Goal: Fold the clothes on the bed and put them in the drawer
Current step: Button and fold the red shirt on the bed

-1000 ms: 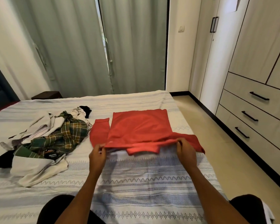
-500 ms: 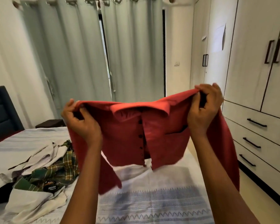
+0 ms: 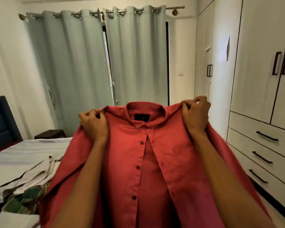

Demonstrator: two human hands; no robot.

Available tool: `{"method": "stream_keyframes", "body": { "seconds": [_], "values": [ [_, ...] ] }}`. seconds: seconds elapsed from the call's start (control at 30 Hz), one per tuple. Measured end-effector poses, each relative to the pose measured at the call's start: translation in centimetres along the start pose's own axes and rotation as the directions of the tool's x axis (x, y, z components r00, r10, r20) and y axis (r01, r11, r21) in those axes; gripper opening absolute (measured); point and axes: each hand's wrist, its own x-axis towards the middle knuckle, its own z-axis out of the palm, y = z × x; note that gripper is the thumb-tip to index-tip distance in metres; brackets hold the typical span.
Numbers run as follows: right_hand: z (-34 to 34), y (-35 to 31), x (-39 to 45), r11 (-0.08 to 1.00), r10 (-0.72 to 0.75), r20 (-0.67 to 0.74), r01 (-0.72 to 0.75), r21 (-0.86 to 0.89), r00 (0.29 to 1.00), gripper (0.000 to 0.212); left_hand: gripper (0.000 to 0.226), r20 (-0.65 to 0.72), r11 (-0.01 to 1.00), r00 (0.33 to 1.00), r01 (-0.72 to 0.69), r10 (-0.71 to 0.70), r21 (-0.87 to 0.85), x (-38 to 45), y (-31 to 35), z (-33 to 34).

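Holding up the red shirt by its shoulders, left hand and right hand both pinching fabric, buttons facing me.

The red shirt was lying folded on the bed a second ago; then it went up in the air; it opened out and hung down long, with the collar on top and the buttons showing; the left hand and the right hand moved up from its bottom edge and pinched its shoulders.
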Motion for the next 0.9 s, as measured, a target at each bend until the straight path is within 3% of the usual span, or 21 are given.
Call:
{"method": "stream_keyframes", "body": {
  "seconds": [0.1,0.17,0.27,0.33,0.5,0.53,0.67,0.77,0.9],
  "values": [
    [3.1,3.0,-2.1,0.971,0.087,0.243,-0.028,-0.236,0.966,0.023,0.022,0.245,0.965,0.956,0.102,-0.162,0.24,-3.0,-4.1,2.3],
    [5.5,5.1,-3.4,0.959,0.177,0.338,-0.084,-0.271,0.924,0.026,0.024,0.312,0.936,0.917,0.144,-0.247,0.32,-4.7,-6.4,3.5],
    [9.7,8.7,-4.7,0.954,0.286,0.419,-0.215,-0.21,0.862,0.035,0.02,0.42,0.936,0.836,0.312,-0.353,0.166,-6.2,-10.3,6.6],
    [12.8,11.0,-5.3,0.939,0.344,0.456,-0.298,-0.172,0.821,0.032,0.014,0.478,0.877,0.766,0.481,-0.429,0.017,-6.6,-12.8,9.1],
    [21.3,15.9,-5.0,0.962,0.265,0.518,-0.258,-0.087,0.813,0.031,0.01,0.576,0.701,0.641,0.695,-0.507,-0.156,-5.7,-18.0,17.2],
    [22.8,16.8,-4.9,0.964,0.248,0.553,-0.258,-0.062,0.795,0.038,0.004,0.598,0.696,0.628,0.701,-0.498,-0.158,-5.6,-18.8,18.5],
    [31.5,21.5,-4.5,0.97,0.236,0.77,-0.197,-0.146,0.593,0.08,0.049,0.711,0.743,0.56,0.664,-0.425,-0.079,-6.0,-24.1,26.9],
    [37.1,25.5,-4.7,0.962,0.273,0.815,-0.164,-0.219,0.511,0.087,0.074,0.783,0.813,0.514,0.582,-0.351,-0.018,-6.9,-27.6,31.9],
    [43.1,30.4,-6.9,0.942,0.334,0.838,-0.182,-0.282,0.432,0.085,0.075,0.822,0.844,0.429,0.525,-0.375,0.11,-9.2,-33.2,36.6]
  ]
}}
